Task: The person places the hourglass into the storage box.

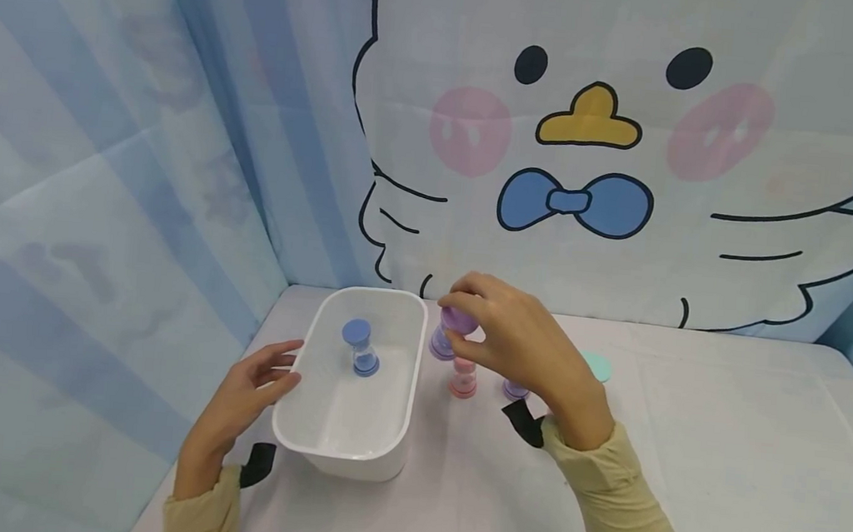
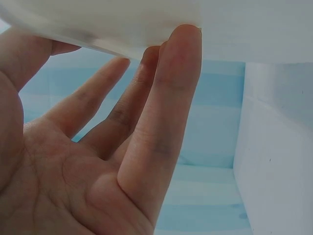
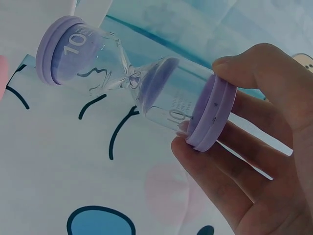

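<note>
Glossy plastic tub (image 1: 347,414), smooth glassy hourglass (image 3: 146,87), cloth backdrop (image 1: 466,244)

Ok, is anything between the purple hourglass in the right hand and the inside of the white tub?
Only the white tub's right rim stands between; the held purple hourglass probably has to clear it. The pink hourglass stands nearer the person, off that path.

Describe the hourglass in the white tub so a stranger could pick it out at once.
Find the white tub on the table, with the left hand at its side. Inside sits one blue-capped hourglass. Its colour and its place within the tub set it apart from the pink hourglass and the purple hourglass in the right hand, both outside.
</note>
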Available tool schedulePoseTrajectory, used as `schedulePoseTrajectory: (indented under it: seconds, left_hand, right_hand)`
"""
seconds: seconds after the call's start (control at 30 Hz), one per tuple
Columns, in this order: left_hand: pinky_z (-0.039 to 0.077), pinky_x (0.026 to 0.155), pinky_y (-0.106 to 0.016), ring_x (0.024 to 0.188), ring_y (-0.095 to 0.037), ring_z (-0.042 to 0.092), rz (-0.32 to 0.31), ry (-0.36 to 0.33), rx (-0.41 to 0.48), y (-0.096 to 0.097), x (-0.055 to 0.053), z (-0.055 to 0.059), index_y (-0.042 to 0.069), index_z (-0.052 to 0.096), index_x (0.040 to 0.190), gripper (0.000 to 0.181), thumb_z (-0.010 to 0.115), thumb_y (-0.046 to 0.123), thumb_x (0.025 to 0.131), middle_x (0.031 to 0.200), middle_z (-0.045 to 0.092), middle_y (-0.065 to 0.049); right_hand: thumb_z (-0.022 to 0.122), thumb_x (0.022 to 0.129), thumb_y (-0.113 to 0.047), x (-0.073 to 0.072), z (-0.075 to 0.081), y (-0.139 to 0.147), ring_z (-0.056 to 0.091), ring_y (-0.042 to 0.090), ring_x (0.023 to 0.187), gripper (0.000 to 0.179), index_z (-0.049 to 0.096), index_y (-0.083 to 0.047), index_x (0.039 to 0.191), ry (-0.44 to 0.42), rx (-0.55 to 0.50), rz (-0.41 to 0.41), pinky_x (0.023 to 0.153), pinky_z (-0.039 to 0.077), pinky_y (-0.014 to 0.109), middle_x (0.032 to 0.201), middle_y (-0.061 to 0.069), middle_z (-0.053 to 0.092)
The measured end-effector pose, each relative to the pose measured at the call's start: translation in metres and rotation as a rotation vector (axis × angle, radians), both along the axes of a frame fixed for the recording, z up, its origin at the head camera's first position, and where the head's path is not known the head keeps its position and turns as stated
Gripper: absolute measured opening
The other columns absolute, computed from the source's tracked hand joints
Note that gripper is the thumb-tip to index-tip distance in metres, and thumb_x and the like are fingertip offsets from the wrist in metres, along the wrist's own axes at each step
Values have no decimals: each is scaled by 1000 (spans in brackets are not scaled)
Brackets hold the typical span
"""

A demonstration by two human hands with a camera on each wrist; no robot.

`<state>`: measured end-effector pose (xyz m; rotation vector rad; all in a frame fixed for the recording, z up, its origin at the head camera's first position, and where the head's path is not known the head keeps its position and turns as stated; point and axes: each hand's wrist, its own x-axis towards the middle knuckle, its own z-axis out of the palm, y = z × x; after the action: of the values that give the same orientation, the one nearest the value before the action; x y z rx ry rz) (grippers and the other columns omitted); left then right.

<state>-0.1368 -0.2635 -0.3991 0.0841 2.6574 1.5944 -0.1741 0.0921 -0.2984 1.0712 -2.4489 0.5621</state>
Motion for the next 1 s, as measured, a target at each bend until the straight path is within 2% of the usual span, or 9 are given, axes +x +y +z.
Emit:
schedulePoseTrajectory:
  seconds: [0.77,1.0]
  left_hand:
    - [55,93,-48,121,-37,58,9,-20,4,1,-2,0,11,48,145,54,66,26,96,136,56,-19]
    - [55,94,-48,122,-37,58,12,-20,6,-1,-2,-1,12,48,145,55,67,28,96,137,56,-18]
  right_hand:
    - [83,81,-19,-11,10,-29,62,13,96,31,74,-10,109,-37,38,22,81,58,26,107,1,65]
    - [82,82,-19,-18,8,-39,62,14,98,30,74,-11,110,-39,55,34,81,58,27,108,2,65]
